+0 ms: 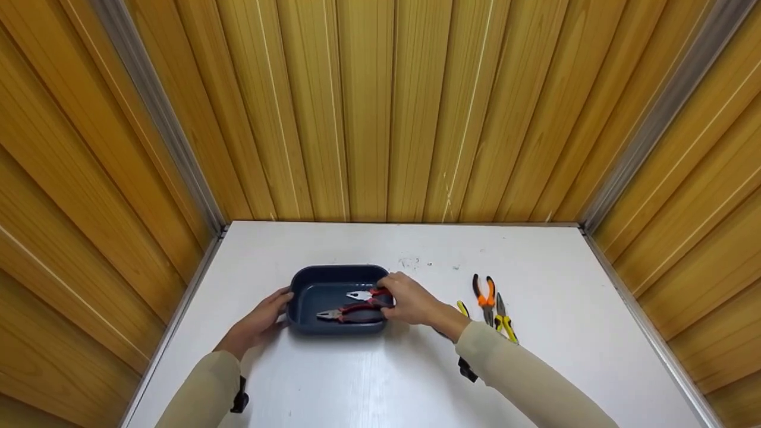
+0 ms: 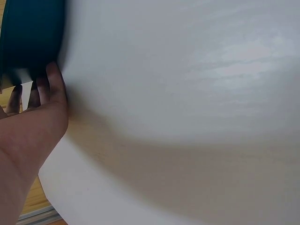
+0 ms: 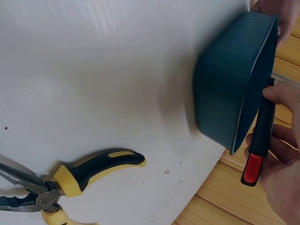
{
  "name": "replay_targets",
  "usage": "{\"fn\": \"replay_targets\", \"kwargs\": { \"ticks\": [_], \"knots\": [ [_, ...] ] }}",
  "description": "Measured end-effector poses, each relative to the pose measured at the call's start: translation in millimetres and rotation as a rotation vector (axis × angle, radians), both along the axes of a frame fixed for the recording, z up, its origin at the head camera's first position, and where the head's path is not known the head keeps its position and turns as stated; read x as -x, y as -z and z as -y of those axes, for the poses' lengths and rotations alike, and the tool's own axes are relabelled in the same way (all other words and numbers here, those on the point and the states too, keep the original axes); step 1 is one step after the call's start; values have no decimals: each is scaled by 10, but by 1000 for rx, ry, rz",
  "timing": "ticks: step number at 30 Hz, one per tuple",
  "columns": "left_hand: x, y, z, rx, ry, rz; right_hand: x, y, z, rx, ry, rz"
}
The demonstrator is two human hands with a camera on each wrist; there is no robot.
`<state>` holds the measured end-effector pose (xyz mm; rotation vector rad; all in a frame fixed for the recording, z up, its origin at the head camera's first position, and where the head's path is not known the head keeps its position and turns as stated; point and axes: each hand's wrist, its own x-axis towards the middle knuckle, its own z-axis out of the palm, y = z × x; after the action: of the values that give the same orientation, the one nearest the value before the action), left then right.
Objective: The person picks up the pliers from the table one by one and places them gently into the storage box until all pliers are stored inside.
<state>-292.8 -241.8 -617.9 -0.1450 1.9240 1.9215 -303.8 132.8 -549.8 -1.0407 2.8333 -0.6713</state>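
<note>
A dark blue rectangular tray (image 1: pixel 339 329) stands on the white tabletop. My left hand (image 1: pixel 261 316) rests at its left end, extended fingers (image 2: pixel 56 82) against the outer wall. At the other end my right hand (image 1: pixel 410 300) reaches over the rim and grips red-and-black-handled pliers (image 3: pixel 263 126) between thumb and fingers. In the head view, two such pliers overlap in the tray: the upper pliers (image 1: pixel 358 295) with a bright silver head, the lower pliers (image 1: pixel 330 314) with a darker one. Their handle ends are partly hidden by my right hand; I cannot tell which pair it grips.
Right of the tray lie orange-and-black pliers (image 1: pixel 485 300) and yellow-and-black long-nose pliers (image 1: pixel 503 321). Another yellow-handled tool (image 1: pixel 462 308) is mostly covered by my right forearm. Yellow-and-black pliers (image 3: pixel 89 173) show in the right wrist view. Wood-patterned walls (image 1: pixel 362 119) enclose the table (image 1: pixel 333 380).
</note>
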Motion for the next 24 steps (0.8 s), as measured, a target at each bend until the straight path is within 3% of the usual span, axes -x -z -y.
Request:
{"fn": "replay_targets", "kwargs": {
  "ticks": [10,17,24],
  "knots": [
    [-5,-35,7,9,-10,6,-21,-20,80,7,6,-5],
    [11,-20,12,13,-19,15,-12,1,125,1,-24,-69],
    [8,-1,-2,17,-15,17,-21,66,165,13,-14,-35]
  ]
}}
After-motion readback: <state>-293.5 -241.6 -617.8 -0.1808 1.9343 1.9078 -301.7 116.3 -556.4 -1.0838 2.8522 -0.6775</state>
